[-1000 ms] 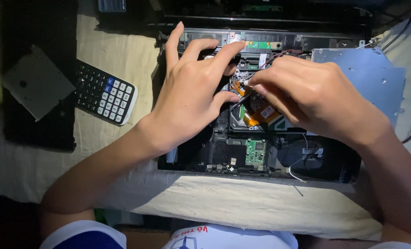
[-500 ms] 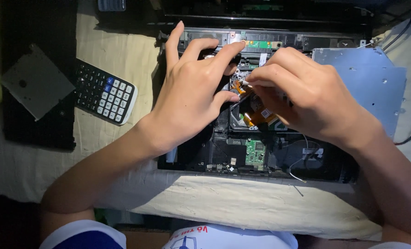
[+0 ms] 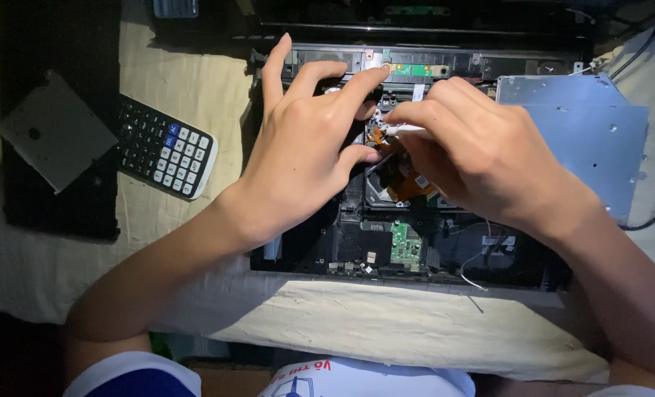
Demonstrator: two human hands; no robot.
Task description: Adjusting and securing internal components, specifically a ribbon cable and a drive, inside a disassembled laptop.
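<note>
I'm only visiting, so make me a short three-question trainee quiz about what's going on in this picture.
1. True or false: the left hand rests spread on the opened laptop.
2. What lies left of the laptop? A) calculator B) mug C) scissors
3. Fill in: the right hand pinches near an orange ____ cable.

Key: 1 true. 2 A, the calculator on the cloth. 3 ribbon; whether the grip actually holds it is hidden by the fingers.

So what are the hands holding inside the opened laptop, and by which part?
The right hand pinches a small whitish piece by its end, over the orange flex cable. The left hand rests spread on the open laptop, grasping nothing visible.
</note>
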